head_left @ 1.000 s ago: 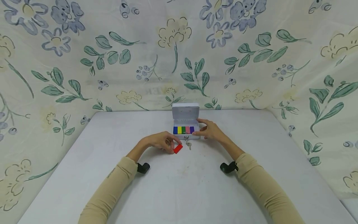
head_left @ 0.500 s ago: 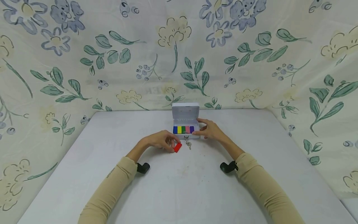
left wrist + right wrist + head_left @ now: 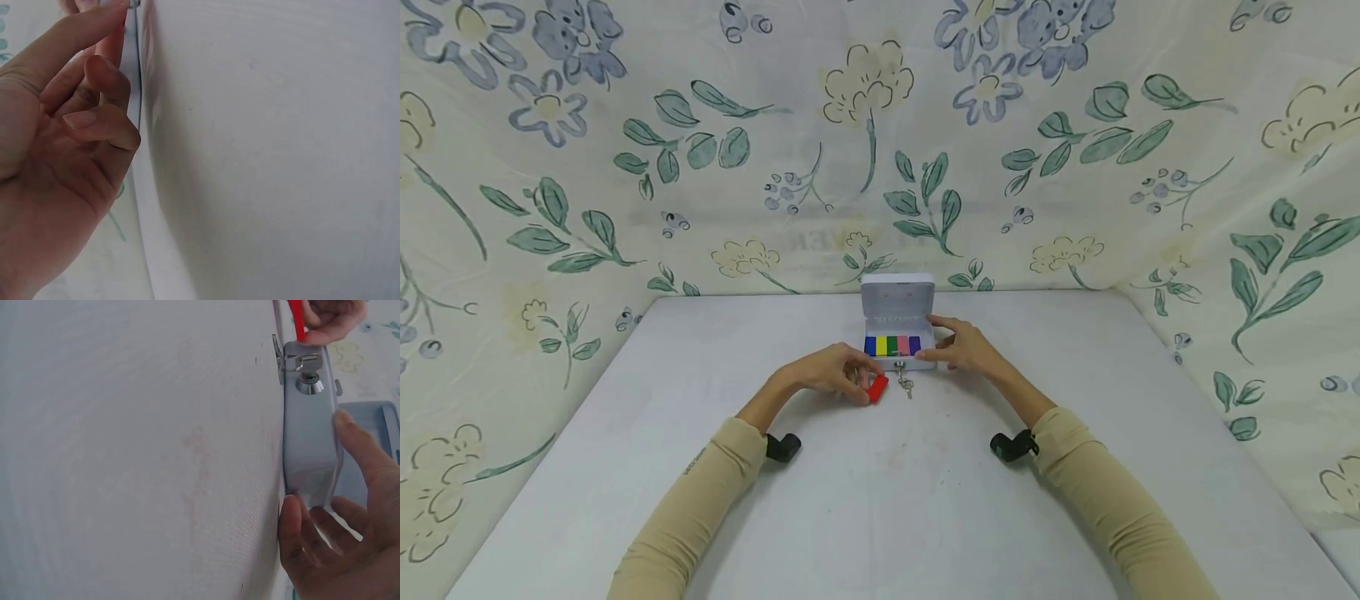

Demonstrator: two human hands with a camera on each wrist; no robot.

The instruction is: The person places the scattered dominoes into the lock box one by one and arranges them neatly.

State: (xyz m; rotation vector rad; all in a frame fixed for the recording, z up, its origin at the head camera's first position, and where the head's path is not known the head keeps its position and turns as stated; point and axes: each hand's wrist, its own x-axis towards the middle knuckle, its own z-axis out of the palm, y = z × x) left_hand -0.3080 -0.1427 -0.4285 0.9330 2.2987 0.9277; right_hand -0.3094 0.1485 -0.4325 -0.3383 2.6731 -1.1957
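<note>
My left hand [image 3: 835, 371] pinches a flat red block [image 3: 877, 388] between thumb and fingertips, in front of a small white metal lockbox [image 3: 880, 365]. In the left wrist view the hand [image 3: 75, 137] has its other fingers bent, and the block is almost wholly hidden behind the fingertips. The lid [image 3: 898, 298] of the box stands raised. Coloured blocks [image 3: 892, 346] in blue, yellow, green, pink and purple lie in a row inside. At the box's right end my right hand [image 3: 350, 531] holds it, thumb on the front rim and fingers around the end wall.
Keys [image 3: 306, 362] hang from the lock on the box's front. The box stands toward the far edge of a white-covered table [image 3: 895, 500], before a floral cloth backdrop [image 3: 820, 167]. Both wrists wear black cameras [image 3: 1013, 447].
The red block has tilted up off its flat lie and moved slightly toward the box, with my left fingers closing on it. My right hand stays at the box's right end.
</note>
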